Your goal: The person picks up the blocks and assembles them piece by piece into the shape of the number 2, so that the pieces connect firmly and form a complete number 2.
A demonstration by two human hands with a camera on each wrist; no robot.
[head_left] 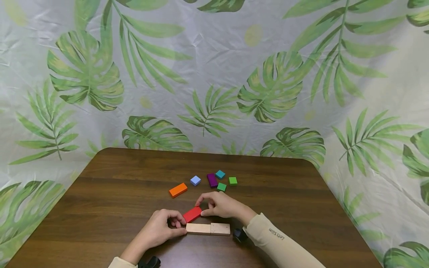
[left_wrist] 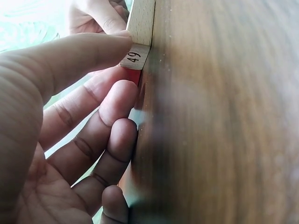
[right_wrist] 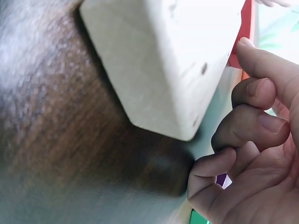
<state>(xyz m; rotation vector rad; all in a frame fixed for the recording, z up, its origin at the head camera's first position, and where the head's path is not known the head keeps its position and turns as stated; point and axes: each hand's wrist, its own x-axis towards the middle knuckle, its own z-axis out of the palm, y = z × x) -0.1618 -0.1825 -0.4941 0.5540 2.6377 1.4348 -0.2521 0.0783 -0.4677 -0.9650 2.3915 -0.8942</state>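
In the head view, a red block (head_left: 192, 214) lies at a slant just beyond two pale wooden blocks set end to end. My right hand (head_left: 219, 204) pinches its right end between thumb and forefinger, the other fingers curled. My left hand (head_left: 164, 227) grips the left end of the left wooden block (head_left: 198, 228), thumb on the near side and forefinger by the red block. In the left wrist view, the number 49 marks that wooden block's end (left_wrist: 134, 57). The right wooden block (head_left: 220, 229) stands close below my right hand; its corner fills the right wrist view.
Beyond the hands lie an orange block (head_left: 178, 190), a light blue cube (head_left: 195, 181), a purple block (head_left: 212, 180), a teal cube (head_left: 220, 174) and two green cubes, one darker (head_left: 221, 187), one brighter (head_left: 232, 181). A leaf-patterned curtain (head_left: 214, 74) hangs behind the brown table (head_left: 117, 178).
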